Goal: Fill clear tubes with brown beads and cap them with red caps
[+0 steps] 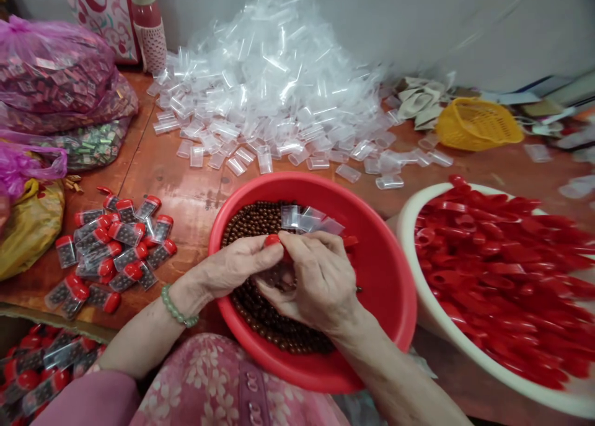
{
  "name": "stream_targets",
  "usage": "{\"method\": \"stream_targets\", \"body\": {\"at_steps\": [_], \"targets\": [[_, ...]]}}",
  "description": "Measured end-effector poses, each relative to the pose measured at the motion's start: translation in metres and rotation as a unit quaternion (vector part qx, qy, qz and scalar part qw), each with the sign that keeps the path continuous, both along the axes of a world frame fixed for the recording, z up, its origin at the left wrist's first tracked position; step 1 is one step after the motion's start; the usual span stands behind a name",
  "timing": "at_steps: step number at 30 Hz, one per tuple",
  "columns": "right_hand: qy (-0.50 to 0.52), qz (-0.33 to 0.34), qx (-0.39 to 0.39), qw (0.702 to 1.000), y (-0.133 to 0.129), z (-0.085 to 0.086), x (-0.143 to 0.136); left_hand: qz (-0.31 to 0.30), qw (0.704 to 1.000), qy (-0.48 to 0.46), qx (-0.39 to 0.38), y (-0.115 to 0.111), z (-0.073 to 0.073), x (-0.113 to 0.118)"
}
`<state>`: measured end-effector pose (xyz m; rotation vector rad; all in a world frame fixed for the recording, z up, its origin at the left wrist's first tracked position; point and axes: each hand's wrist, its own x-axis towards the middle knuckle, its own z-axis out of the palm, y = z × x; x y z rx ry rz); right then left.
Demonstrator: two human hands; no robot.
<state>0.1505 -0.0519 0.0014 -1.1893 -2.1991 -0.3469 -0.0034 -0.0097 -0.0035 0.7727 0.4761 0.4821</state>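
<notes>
1. Left hand (242,258), one: fingers closed, thumb and fingertips pinching a red-capped tube at its capped end.
2. Right hand (320,283), one: fingers curled, index tip meeting the cap from the other side; I read it as gripping the same tube.
3. Red-capped tube (273,240), one: between the two hands. The cap shows uppermost on my feed; the long axis seems to run down from it towards the wearer. Fingers hide most of the body, so I cannot tell its exact tilt.
4. Clear sleeves (309,219), several: fanned out just beyond the right knuckles, apparently held in that hand.
5. Brown beads (251,220), a mass: directly beneath both hands, towards the left of the basin.
6. Red basin (376,296), one: around the beads, its right part largely bare.
7. Capped bead tubes (116,246), a loose cluster: left of the basin, left hand nearer, axes at mixed angles.
8. Red plastic pieces (502,283), a heap: in the cream tub (406,234) to the right, right hand nearer.
9. Clear tube heap (283,103), large: beyond the basin, on the wooden tabletop (153,178).
</notes>
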Motion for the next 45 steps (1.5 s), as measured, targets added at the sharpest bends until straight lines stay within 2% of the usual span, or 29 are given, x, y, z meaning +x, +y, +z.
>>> {"method": "stream_targets", "body": {"at_steps": [3, 5, 7, 9, 11, 12, 14, 15, 16, 17, 18, 20, 21, 22, 23, 25, 27, 31, 34, 36, 38, 45], "targets": [[-0.011, 0.009, -0.010, 1.000, 0.001, -0.002, -0.001, 0.026, 0.998, 0.047, -0.044, 0.000, -0.003, 0.006], [-0.017, 0.005, -0.014, 1.000, 0.001, -0.004, -0.004, 0.073, 0.992, 0.102, -0.024, -0.002, -0.008, 0.010], [-0.019, 0.001, -0.020, 1.000, -0.002, -0.004, -0.010, 0.155, 0.971, 0.170, 0.059, -0.007, -0.013, 0.011], [-0.023, 0.002, -0.037, 0.999, -0.006, -0.001, -0.016, 0.229, 0.925, 0.247, 0.175, -0.012, -0.014, 0.007], [-0.024, 0.024, -0.059, 0.998, -0.010, 0.003, -0.018, 0.243, 0.881, 0.300, 0.272, -0.015, -0.007, -0.002], [-0.022, 0.038, -0.080, 0.996, -0.011, 0.004, -0.016, 0.232, 0.872, 0.308, 0.301, -0.016, -0.001, -0.009], [-0.009, 0.042, -0.138, 0.989, -0.011, 0.004, -0.003, 0.205, 0.881, 0.293, 0.308, -0.014, 0.012, -0.027], [0.000, 0.030, -0.177, 0.984, -0.010, 0.003, 0.007, 0.215, 0.884, 0.282, 0.305, -0.011, 0.017, -0.039], [0.008, -0.003, -0.215, 0.977, -0.008, 0.000, 0.019, 0.241, 0.872, 0.287, 0.315, -0.008, 0.020, -0.052], [0.020, -0.032, -0.249, 0.968, -0.005, -0.003, 0.032, 0.294, 0.838, 0.310, 0.341, -0.004, 0.021, -0.066], [0.030, -0.052, -0.285, 0.957, -0.001, -0.007, 0.044, 0.326, 0.786, 0.367, 0.375, 0.000, 0.019, -0.082], [-0.004, -0.093, -0.367, 0.925, 0.005, -0.014, 0.063, 0.354, 0.662, 0.497, 0.436, 0.009, 0.011, -0.112], [-0.029, -0.097, -0.404, 0.909, 0.008, -0.017, 0.069, 0.355, 0.615, 0.542, 0.450, 0.013, 0.005, -0.126], [-0.056, -0.094, -0.434, 0.894, 0.010, -0.019, 0.072, 0.355, 0.583, 0.570, 0.457, 0.016, 0.000, -0.137], [-0.083, -0.087, -0.456, 0.882, 0.012, -0.020, 0.072, 0.357, 0.565, 0.581, 0.465, 0.018, -0.004, -0.146], [-0.129, -0.081, -0.475, 0.867, 0.015, -0.021, 0.067, 0.365, 0.559, 0.572, 0.478, 0.020, -0.009, -0.152], [-0.169, -0.091, -0.476, 0.858, 0.017, -0.020, 0.060, 0.368, 0.574, 0.541, 0.492, 0.019, -0.009, -0.144], [-0.236, -0.082, -0.467, 0.848, 0.022, -0.015, 0.048, 0.335, 0.628, 0.469, 0.523, 0.006, -0.004, -0.092], [-0.279, -0.054, -0.457, 0.843, 0.021, -0.013, 0.042, 0.282, 0.675, 0.387, 0.561, -0.005, -0.006, -0.048], [-0.288, -0.033, -0.460, 0.839, 0.019, -0.012, 0.036, 0.248, 0.662, 0.368, 0.604, -0.009, -0.010, -0.029], [-0.289, -0.003, -0.467, 0.836, 0.016, -0.014, 0.029, 0.231, 0.641, 0.377, 0.627, -0.010, -0.013, -0.021], [-0.204, 0.110, -0.510, 0.829, 0.024, -0.026, 0.007, 0.213, 0.617, 0.403, 0.642, -0.008, -0.018, -0.022]]}}
